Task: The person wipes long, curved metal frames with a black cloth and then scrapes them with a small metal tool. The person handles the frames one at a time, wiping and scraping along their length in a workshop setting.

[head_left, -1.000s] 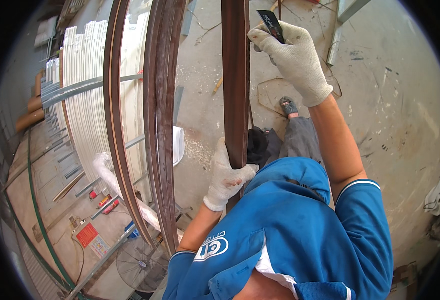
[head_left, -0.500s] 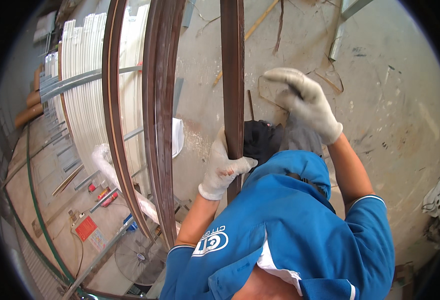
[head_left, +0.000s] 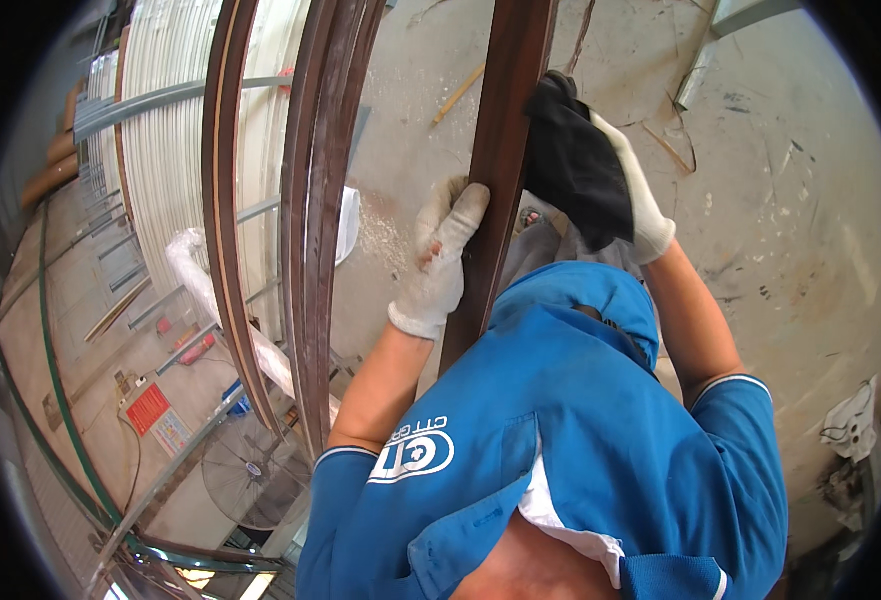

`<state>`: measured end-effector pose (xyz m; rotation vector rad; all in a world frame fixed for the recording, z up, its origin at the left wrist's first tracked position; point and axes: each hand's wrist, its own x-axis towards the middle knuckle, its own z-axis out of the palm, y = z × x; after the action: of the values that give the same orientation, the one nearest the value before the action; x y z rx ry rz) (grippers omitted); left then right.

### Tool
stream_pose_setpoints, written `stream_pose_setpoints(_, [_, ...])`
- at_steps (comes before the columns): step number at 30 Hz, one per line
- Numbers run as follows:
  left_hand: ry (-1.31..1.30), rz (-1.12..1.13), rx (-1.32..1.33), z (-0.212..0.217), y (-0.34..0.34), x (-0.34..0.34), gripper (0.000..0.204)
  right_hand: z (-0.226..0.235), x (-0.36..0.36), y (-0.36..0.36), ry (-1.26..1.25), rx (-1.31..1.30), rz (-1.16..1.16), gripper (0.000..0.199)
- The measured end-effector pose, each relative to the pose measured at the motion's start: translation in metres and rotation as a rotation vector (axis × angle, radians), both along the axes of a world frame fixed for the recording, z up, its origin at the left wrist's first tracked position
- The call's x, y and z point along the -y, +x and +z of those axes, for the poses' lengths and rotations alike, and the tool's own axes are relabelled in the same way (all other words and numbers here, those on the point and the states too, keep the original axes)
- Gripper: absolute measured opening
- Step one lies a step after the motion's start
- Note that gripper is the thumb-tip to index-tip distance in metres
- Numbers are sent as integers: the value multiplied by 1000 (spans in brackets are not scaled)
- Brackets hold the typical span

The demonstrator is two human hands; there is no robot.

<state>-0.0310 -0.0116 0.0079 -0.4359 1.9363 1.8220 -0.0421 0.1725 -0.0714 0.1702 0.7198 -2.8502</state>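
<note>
A long dark brown bar (head_left: 506, 115) runs from the top of the view down toward my body, its broad face showing. My left hand (head_left: 443, 250), in a whitish work glove, is closed on the bar's left edge, the thumb lying over its face. My right hand (head_left: 644, 190), gloved too, holds a bunched black cloth (head_left: 583, 165) against the right side of the bar. Most of the right fingers are hidden behind the cloth.
More brown bars (head_left: 326, 200) stretch lengthwise to the left, over grey metal rails (head_left: 176, 95). Beyond them lie a stack of white strips (head_left: 166, 160), a plastic-wrapped roll (head_left: 201, 280) and a fan (head_left: 254, 468). A yellow stick (head_left: 458, 95) and metal profile (head_left: 699, 65) lie on the floor.
My right hand, empty and raised before, now has the black cloth and has brought it up to the bar. The bar has turned and slants more; my left hand sits higher along it.
</note>
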Motion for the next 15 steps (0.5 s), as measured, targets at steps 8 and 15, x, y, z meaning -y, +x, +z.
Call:
stream_pose_setpoints(8, [-455,-300,-266,32,60,78,39,6,37,-38,322,-216,-195,33])
stream_pose_setpoints(15, [-564,-35,30,88,169,162,60,33,55,-78,17,-290,-239,28])
